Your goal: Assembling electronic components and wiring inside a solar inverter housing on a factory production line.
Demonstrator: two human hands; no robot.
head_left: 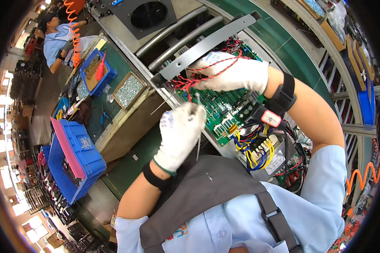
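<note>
The green-topped side bench (118, 61) stood at left, a gap of floor separating its edge from the circuit board (217, 107), which lay in front of the wearer; a blue crate (95, 162) stood near that bench's end. A grey metal bar (213, 44) crossed above the board's far part, leaving the hands room on the near side. The right hand (234, 74), gloved in white, curled at the red wires (189, 82) beside the bar; its fingertips were hidden, so I could not tell whether they pressed together. The gloved left hand (181, 126) was just off the board's near-left edge, thumb and finger pinching a thin pale strip (198, 149), its middle covered by the glove. A metal unit (261, 162) near the right elbow bore a white label too small to read; a red-bordered label (271, 119) above it carried a dark mark.
</note>
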